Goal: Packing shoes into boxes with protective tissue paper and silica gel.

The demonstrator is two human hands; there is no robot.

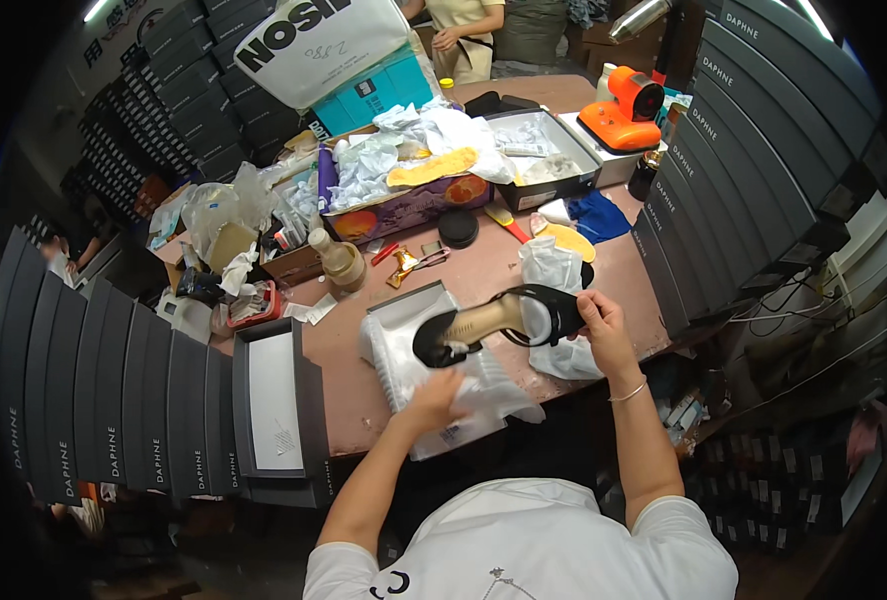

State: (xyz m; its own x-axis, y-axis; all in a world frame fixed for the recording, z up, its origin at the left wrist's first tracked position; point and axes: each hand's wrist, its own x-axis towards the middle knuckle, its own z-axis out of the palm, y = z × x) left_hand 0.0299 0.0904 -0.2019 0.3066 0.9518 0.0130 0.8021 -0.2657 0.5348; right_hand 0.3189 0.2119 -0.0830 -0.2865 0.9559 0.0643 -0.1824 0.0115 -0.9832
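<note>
- Stacked dark shoe boxes (104,390) wall in a cluttered brown tabletop (344,350), with more dark boxes (754,150) ranked at two o'clock.
- At the centre, the right hand (604,325) has its grip closed on the strappy heel end of a black high-heeled shoe (494,322), holding it just above the tabletop, toe pointing to nine o'clock.
- The shoe has a glossy black toe, thin black straps and a smooth tan insole, long and narrow.
- The left hand (434,398) lies at six o'clock from the shoe, fingers pressed flat on crinkled white tissue paper (484,395); it grasps nothing firmly that I can make out.
- That tissue lines an open shoe box (404,310), soft and rumpled against the box's stiff card walls.
- My judgement: the step in hand is bedding the shoe into its wrapping, and the next move calls for keeping the thin sheet flat and lowering the shoe without snagging a strap.
- A flat grey box lid (274,400) lies at nine o'clock.
- A purple carton (404,200) of crumpled paper and a yellow insole sits at twelve o'clock, with an orange appliance (626,112) at one o'clock.
- A small beige bottle (339,260) stands at eleven o'clock.
</note>
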